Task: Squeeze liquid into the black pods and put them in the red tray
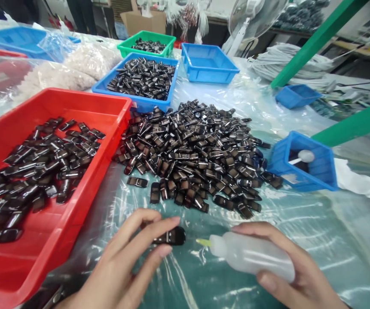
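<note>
Got a red tray (65, 227) far left, loaded with glossy black casings (47, 167). Pinching a single casing (175, 236) in the grip of the left hand (123, 257), just this side of the big heap (197, 154) on the bench (333, 240). Then holding a translucent squeeze bottle (255, 255) in the right hand (304, 270), yellow nozzle (203, 242) near that casing. Further right, a blue bin (325, 171) with a white spoon (305, 155) inside.

Left fingers (154, 233) holding dark piece (176, 236), right fingers (264, 230) around squeeze bottle (252, 254), red tray (90, 193), dark heap (197, 150)
</note>
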The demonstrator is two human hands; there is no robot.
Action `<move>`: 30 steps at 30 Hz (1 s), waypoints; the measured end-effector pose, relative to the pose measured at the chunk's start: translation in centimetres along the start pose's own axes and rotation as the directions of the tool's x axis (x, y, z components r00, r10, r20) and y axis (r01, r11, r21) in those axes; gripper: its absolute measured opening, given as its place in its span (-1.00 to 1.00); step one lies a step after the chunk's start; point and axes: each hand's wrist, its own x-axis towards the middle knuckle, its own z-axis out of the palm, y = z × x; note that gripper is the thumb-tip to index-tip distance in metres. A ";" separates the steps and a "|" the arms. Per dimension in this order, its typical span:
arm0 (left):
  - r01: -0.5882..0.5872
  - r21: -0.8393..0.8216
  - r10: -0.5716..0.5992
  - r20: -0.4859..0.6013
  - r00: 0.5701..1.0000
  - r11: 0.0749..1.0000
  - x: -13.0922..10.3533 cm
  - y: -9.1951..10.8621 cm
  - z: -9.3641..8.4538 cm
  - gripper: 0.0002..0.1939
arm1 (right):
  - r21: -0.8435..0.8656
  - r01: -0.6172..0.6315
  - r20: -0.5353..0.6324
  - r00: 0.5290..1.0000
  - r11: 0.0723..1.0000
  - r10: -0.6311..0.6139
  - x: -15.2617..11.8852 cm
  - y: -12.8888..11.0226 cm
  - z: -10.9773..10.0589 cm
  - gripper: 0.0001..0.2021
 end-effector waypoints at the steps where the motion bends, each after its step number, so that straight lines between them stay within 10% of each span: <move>1: 0.026 0.009 -0.026 -0.018 1.000 1.000 0.2 0.0 -0.2 -0.66 | -0.017 -0.002 0.000 1.000 1.000 0.002 0.2 0.1 0.0 -0.66; 11: 0.151 -0.047 -0.155 -0.105 0.982 0.988 0.5 1.1 -0.2 -0.67 | -0.139 0.184 -0.060 0.979 0.973 -0.194 2.2 2.8 1.2 -0.69; 16: 0.192 -0.061 -0.197 -0.084 0.977 0.979 0.1 0.5 0.1 -0.69 | -0.217 0.275 -0.341 0.878 0.937 -0.336 0.7 2.4 1.5 -0.56; 22: 0.082 -0.095 -0.084 -0.016 0.996 0.992 0.4 -0.3 0.6 -0.70 | -0.434 0.544 0.148 0.829 0.718 -0.539 0.2 0.3 4.5 -0.69; 30: -0.067 -0.090 0.068 0.010 0.998 0.994 0.2 0.0 0.7 -0.69 | -0.418 0.468 0.092 0.874 0.778 -0.476 2.7 -0.2 7.3 -0.81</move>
